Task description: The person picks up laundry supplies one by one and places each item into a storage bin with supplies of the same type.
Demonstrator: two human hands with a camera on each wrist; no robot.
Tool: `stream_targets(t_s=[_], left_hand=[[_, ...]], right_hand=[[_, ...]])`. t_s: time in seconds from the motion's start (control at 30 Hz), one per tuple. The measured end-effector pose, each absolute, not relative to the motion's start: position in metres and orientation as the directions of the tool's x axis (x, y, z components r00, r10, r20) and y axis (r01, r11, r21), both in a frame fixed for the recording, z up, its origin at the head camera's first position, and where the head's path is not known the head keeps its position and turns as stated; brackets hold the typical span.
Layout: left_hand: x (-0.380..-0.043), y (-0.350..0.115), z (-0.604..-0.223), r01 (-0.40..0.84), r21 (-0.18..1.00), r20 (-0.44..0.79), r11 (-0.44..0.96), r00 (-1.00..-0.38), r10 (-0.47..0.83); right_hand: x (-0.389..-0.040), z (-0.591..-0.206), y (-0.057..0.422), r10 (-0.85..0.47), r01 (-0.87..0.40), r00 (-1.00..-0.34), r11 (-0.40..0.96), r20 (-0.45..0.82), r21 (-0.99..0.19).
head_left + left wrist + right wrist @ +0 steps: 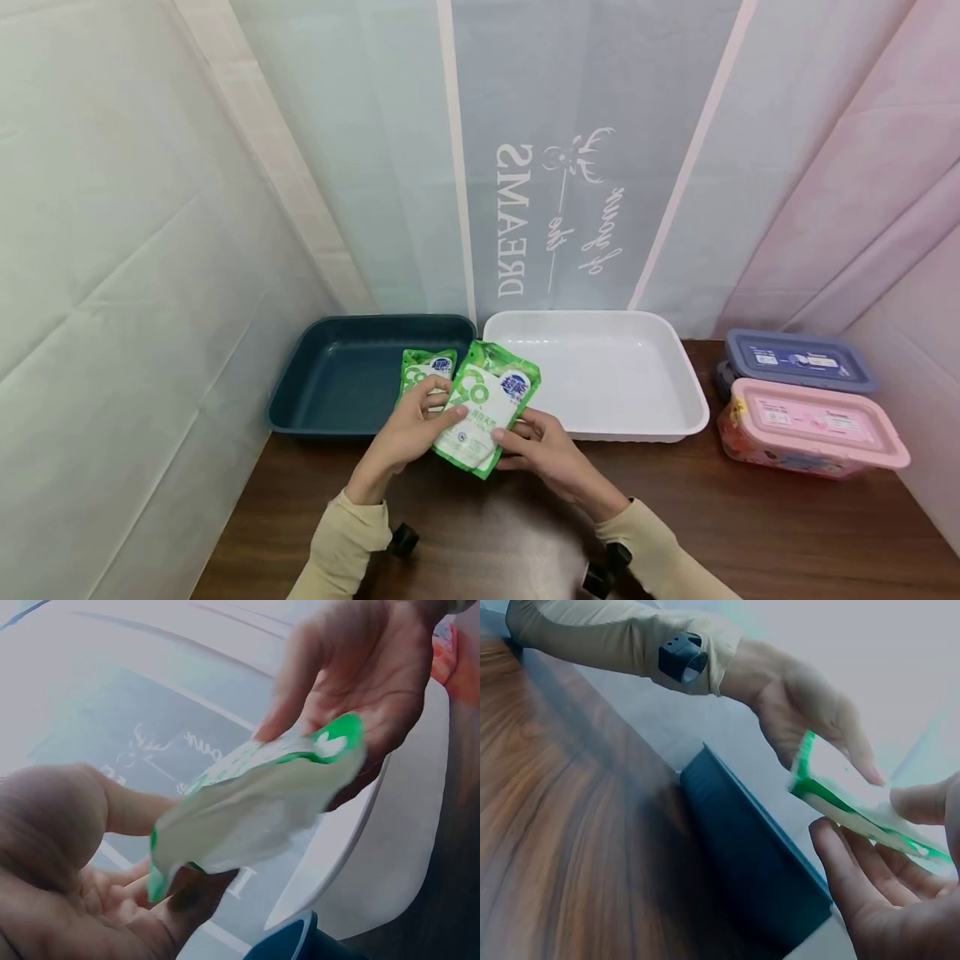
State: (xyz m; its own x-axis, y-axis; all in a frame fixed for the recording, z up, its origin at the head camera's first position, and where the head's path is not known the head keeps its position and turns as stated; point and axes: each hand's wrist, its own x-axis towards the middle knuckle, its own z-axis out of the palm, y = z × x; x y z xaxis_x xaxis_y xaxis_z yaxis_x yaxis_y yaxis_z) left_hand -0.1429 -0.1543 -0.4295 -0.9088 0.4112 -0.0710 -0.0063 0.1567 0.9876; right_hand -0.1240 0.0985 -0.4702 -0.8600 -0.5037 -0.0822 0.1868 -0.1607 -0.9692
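Note:
A green and white pouch (483, 408) with a blue logo is held up in front of the two trays by both hands. My left hand (411, 429) grips its left side, thumb on the front face and fingers behind. On the right edge, my right hand (546, 454) pinches it between thumb and fingers. The left wrist view shows the pale underside of the pouch (240, 825) between both hands. A second, similar pouch (420, 367) lies in the right part of the dark teal tray (322, 429), partly hidden by my left hand.
A white tray (637, 433) stands right of the teal one, against the printed curtain (585, 75). Two lidded boxes, one blue (802, 362) and one pink (813, 425), sit at the right on the brown wooden table (495, 550).

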Motion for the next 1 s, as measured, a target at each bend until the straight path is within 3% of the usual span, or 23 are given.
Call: stream_targets(t_s=[0.23, 0.63, 1.0], left_hand=[[-0.14, -0.167, -0.424, -0.018, 0.989, -0.06, 0.145, -0.954, 0.294], [-0.138, -0.203, -0.409, 0.023, 0.981, -0.023, 0.192, -0.973, 0.23], [-0.144, -0.224, -0.405, 0.034, 0.985, 0.023, 0.167, -0.998, 0.066]], right_hand=[[-0.139, -0.456, 0.076, -0.464, 0.11, -0.885, -0.121, -0.042, -0.987], [-0.164, -0.43, 0.045, -0.461, 0.036, -0.887, -0.03, -0.018, -0.999], [-0.181, -0.414, 0.021, -0.451, -0.002, -0.892, -0.054, 0.026, -0.999]])
